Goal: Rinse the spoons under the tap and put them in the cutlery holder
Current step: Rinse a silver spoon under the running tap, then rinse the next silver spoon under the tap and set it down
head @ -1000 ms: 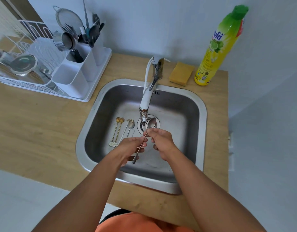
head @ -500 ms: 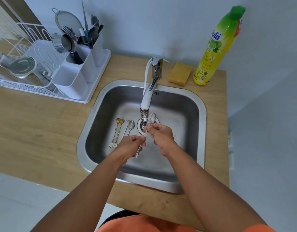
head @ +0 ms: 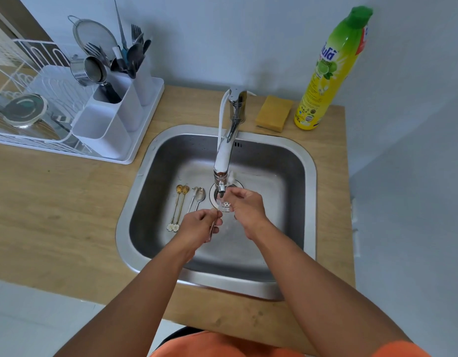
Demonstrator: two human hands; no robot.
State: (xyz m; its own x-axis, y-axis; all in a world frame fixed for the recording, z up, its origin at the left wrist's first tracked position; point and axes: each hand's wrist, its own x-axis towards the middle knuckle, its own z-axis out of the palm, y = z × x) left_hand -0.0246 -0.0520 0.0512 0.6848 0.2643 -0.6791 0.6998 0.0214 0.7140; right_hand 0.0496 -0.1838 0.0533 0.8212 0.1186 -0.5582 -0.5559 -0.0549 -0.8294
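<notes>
Counts around the sink

Four spoons point(head: 189, 204) in the basin, one held spoon point(head: 213, 226), one sponge point(head: 273, 113), one soap bottle point(head: 331, 70).

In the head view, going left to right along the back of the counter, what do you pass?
Dish rack → cutlery holder → tap → yellow sponge → dish soap bottle.

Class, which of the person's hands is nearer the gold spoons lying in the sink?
Left. The left hand is just right of the gold spoons, beside their handle ends; the right hand is farther right, under the tap.
</notes>
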